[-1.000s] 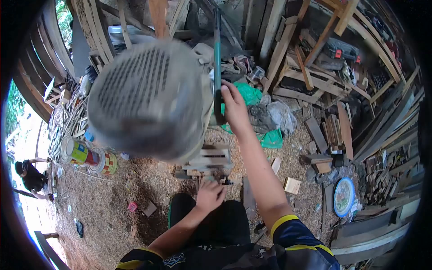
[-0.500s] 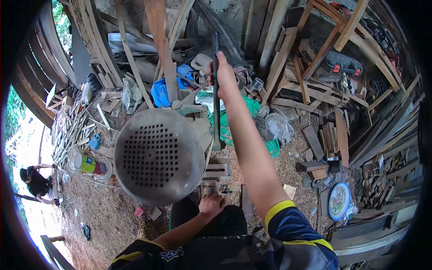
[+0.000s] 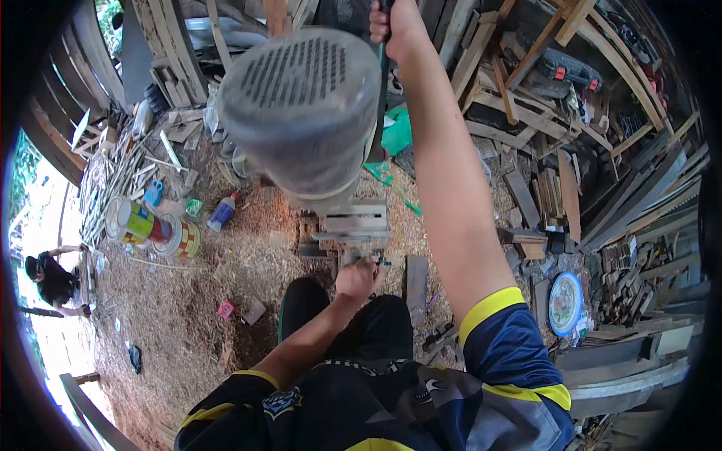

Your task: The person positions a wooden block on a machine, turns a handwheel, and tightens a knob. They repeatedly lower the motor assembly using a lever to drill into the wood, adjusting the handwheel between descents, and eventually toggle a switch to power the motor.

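A large grey motor housing with a slotted end (image 3: 297, 83) fills the upper middle of the view, part of a standing machine. To its right, my right hand (image 3: 396, 28) is closed around a long dark lever (image 3: 383, 94) at the top edge, arm stretched forward; the lever's upper end is out of view. Beneath the motor sits a metal vise (image 3: 357, 221) over scattered wood shavings. Close to my knees, my left hand (image 3: 357, 279) has its fingers curled on a small handle (image 3: 382, 264) at the vise's near side. The tool above the vise is hidden by the motor.
Paint buckets (image 3: 180, 237) and a blue bottle (image 3: 222, 213) stand on the shavings to the left. Stacked boards (image 3: 553, 244) and a round blue-rimmed tray (image 3: 565, 304) lie at right. Another person (image 3: 56, 282) is bent over at far left.
The view has tilted downward, bringing more of the vise and floor into sight. My right hand and the lever appear higher in view. My left hand has moved onto the small handle.
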Available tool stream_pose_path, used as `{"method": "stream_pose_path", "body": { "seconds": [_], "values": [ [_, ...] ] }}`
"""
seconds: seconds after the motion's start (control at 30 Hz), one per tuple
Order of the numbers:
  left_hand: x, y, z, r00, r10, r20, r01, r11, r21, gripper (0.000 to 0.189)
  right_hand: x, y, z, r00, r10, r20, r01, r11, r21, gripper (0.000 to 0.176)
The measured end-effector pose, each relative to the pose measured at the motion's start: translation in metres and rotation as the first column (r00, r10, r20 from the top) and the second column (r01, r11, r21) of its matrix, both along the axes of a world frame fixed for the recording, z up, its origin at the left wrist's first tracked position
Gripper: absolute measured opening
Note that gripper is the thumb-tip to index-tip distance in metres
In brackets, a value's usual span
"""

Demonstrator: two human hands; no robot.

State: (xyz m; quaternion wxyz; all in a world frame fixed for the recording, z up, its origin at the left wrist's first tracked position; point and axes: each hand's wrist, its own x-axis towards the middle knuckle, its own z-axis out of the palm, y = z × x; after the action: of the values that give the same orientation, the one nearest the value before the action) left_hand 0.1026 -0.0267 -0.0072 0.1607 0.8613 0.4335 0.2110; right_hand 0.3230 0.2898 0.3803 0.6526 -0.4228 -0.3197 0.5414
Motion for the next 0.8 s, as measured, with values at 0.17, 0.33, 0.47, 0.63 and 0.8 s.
{"method": "stream_pose_path", "body": {
  "seconds": [0.17,0.33,0.47,0.63,0.8],
  "values": [
    [0.003,-0.002,-0.013,0.998,0.039,0.041,-0.041,0.998,0.040,0.041,-0.024,-0.017,0.004,0.965,-0.232,0.123,0.230,0.973,0.031,0.072],
    [0.003,-0.002,-0.012,1.000,-0.008,-0.011,0.008,1.000,-0.012,0.044,-0.039,-0.035,0.008,0.901,-0.395,0.180,0.379,0.918,0.117,0.073],
    [0.005,0.005,-0.005,0.989,-0.032,-0.141,0.016,0.993,-0.116,0.050,-0.066,-0.112,-0.008,0.842,-0.523,0.135,0.458,0.823,0.336,0.073],
    [-0.002,-0.002,-0.018,0.991,-0.061,-0.118,0.066,0.997,0.042,0.049,-0.077,-0.147,-0.008,0.874,-0.459,0.156,0.397,0.863,0.313,0.067],
    [-0.002,0.000,-0.017,0.997,-0.067,-0.034,0.070,0.993,0.097,0.039,-0.064,-0.135,-0.017,0.971,-0.235,0.044,0.200,0.899,0.389,0.064]
  ]
}}
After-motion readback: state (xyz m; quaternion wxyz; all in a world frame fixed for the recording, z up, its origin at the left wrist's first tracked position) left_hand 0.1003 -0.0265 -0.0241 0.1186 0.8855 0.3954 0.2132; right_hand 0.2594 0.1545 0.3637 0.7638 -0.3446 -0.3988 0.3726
